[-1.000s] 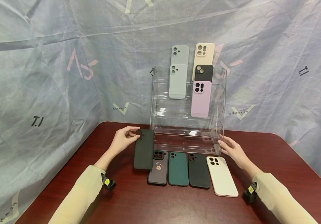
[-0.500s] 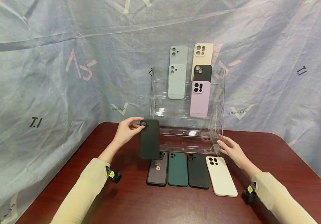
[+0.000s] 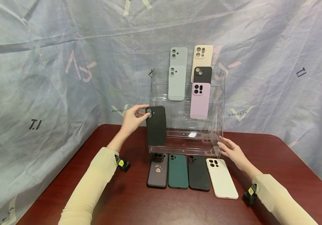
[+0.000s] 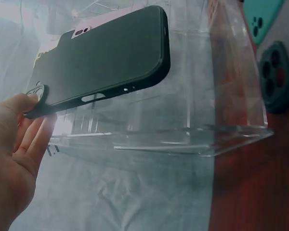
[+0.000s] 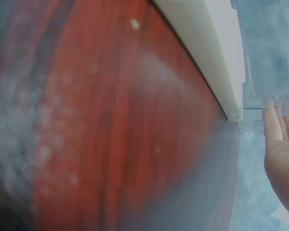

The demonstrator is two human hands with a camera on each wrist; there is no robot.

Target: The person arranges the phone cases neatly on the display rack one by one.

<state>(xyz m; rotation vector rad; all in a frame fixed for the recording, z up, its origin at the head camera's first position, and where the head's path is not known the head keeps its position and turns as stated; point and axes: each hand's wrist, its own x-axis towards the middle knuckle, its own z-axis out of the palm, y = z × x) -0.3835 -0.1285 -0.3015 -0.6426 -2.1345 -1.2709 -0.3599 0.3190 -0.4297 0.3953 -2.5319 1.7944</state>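
Note:
My left hand (image 3: pixel 132 120) pinches a black phone case (image 3: pixel 156 126) by its upper left corner, at the camera hole. The case is upright in front of the lower left of a clear acrylic display rack (image 3: pixel 187 135). Up close in the left wrist view, the thumb lies over the camera opening of the case (image 4: pixel 106 57) and the fingers are behind it. My right hand (image 3: pixel 233 153) rests at the rack's lower right side, its fingers nearly straight in the right wrist view. A white phone case (image 3: pixel 222 178) lies just left of that hand.
On the table (image 3: pixel 161 209), a dark patterned case (image 3: pixel 158 175), a green case (image 3: pixel 178 172) and another black case (image 3: pixel 199 173) lie in a row before the rack. The rack holds several cases, including a pale blue one (image 3: pixel 176 84) and a pink one (image 3: pixel 200 101).
My left hand has lifted the black phone case and carried it up and to the right, from beside the row to the front of the rack. The right hand stays in place.

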